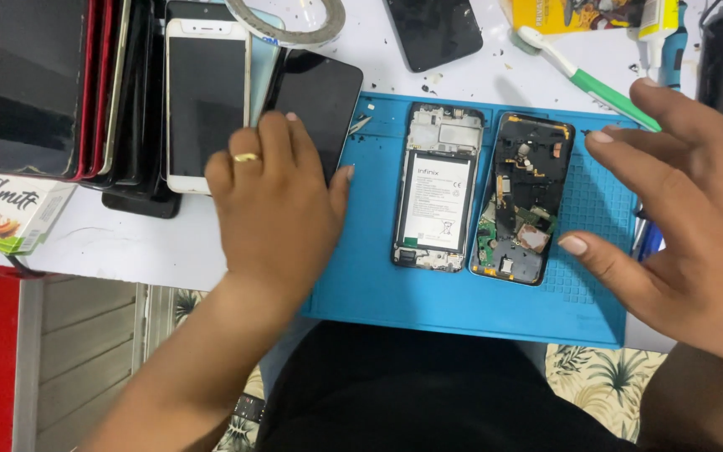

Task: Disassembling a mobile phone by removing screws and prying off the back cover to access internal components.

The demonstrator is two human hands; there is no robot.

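Two opened phones (479,197) (backs off) lie on the blue mat (378,293) between the left hand (274,201) and right hand (679,218), both spread wide and holding nothing; a green-and-white carton (12,213) sits on the bench's (127,243) left edge.

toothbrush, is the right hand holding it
No, the green and white toothbrush lies on the table beyond the open right hand.

A white table (127,243) is covered by a blue mat (428,301), stacked phones (85,92), a toothbrush (587,79) and a small carton (10,213).
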